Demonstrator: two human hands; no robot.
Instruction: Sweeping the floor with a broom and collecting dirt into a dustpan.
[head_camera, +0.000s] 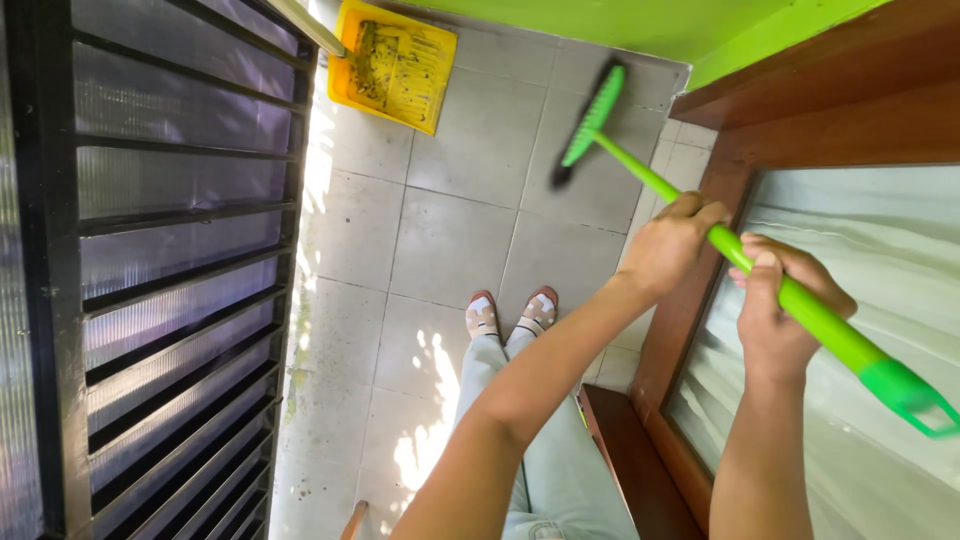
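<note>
Both hands on the green broom (700, 215). Left hand (672, 243) is lower on the handle, fingers wrapped shut around it, forearm stretched out long from the body. Right hand (778, 310) is higher up near the handle's end, also clamped on, wrist bent, forearm rising steeply. Broom head (590, 120) is on the grey tiled floor (450, 240), bristles down. Yellow dustpan (395, 65) sits well apart, near the black gate (150, 250).
</note>
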